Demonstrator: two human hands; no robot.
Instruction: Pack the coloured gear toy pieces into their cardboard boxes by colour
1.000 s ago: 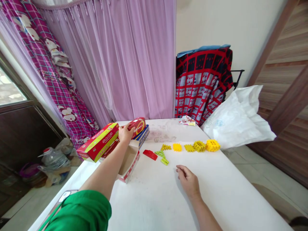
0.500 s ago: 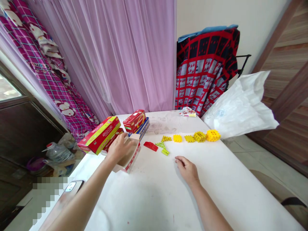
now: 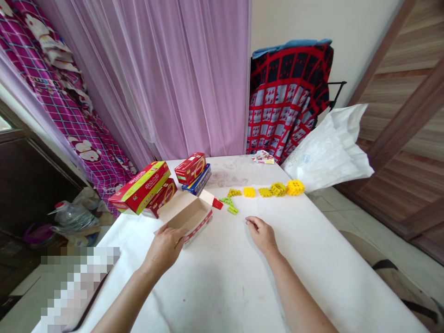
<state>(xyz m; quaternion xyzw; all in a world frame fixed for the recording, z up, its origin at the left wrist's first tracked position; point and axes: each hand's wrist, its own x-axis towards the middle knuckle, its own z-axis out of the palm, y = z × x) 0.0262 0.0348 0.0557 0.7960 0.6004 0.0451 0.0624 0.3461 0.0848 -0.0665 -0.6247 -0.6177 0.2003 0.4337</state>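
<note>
One open box (image 3: 193, 219), clasped in our left grip (image 3: 167, 243), we should hold level; right of it, right grip (image 3: 262, 235) rests half-open.

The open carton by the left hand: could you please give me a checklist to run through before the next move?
1. Left hand on the open carton: ok, at its near end.
2. Hold firm: cannot tell from this view.
3. Red piece fully visible: not ok, partly behind the carton's flap.
4. Right hand apart from the green pieces: ok.
5. Rightmost yellow piece well inside the edge of the white table: not ok, it sits close to it.
</note>
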